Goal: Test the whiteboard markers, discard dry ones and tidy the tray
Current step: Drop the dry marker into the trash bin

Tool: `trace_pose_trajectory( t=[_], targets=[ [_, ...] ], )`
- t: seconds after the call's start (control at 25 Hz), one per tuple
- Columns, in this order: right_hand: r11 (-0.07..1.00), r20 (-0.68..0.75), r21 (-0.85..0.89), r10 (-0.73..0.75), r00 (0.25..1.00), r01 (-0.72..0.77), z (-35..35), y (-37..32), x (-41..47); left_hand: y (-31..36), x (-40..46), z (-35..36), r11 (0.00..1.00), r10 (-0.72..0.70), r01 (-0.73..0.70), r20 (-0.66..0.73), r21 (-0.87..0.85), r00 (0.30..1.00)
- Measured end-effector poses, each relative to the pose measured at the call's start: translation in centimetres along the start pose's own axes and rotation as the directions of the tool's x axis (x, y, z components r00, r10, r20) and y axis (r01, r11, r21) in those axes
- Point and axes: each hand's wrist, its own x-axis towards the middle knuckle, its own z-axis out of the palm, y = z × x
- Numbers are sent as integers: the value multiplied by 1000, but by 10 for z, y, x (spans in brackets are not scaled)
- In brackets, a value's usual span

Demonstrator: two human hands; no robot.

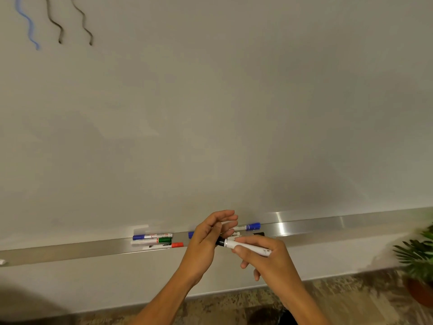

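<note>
Right hand has its grip pinched round the white barrel of a black-capped marker, while the left hand, fingers relaxed and spread, meets the cap end with its palm. Just behind the grip runs the metal tray, a blue-capped marker lying there. Left of the grip sit blue, green and red markers; squiggles mark the whiteboard far up-left.

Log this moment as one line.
right hand: holds white marker with black cap | left hand: at cap | metal tray: markers remain
</note>
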Motion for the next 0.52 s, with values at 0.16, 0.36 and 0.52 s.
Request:
trace_pose_trajectory(
  t=[0.16, 0.36, 0.52],
  targets=[
    [999, -33, 20, 43, 999, -42, 2, 7, -8, -9, -3, 7, 996, -35, 33, -18, -79, 999],
    [997, -55, 10, 77, 996, -77, -3, 14, -15, -14, -9, 16, 987, -56, 53, -12, -153, 998],
    [993, -58, 26, 116, 992, -115, -9, 19, -20, -21, -15, 24, 987, -77, 77, 0, -142, 997]
  ],
)
